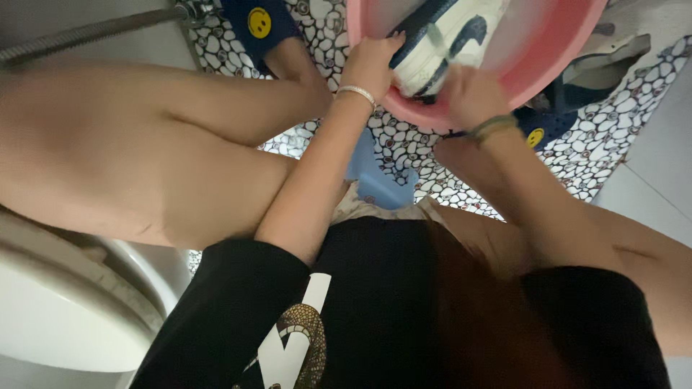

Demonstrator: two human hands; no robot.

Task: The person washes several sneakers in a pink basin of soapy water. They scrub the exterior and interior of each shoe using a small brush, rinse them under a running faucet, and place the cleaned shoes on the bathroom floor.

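Note:
A pink plastic basin (562, 50) stands on a pebble-patterned floor at the top of the view. Inside it lies a white sneaker with dark blue trim (454, 36). My left hand (371, 61), with a silver bracelet at the wrist, grips the sneaker's near end at the basin rim. My right hand (472, 94), with a green band at the wrist, is blurred and closed on a thin pale handle that looks like a brush, held against the sneaker's side. I sit low with bare knees on either side of the basin.
Dark blue clogs with yellow smiley badges are on both feet (259, 25) (537, 133). A blue stool (378, 180) shows between my legs. A metal hose (94, 29) runs at top left. A white toilet rim (65, 310) sits at bottom left.

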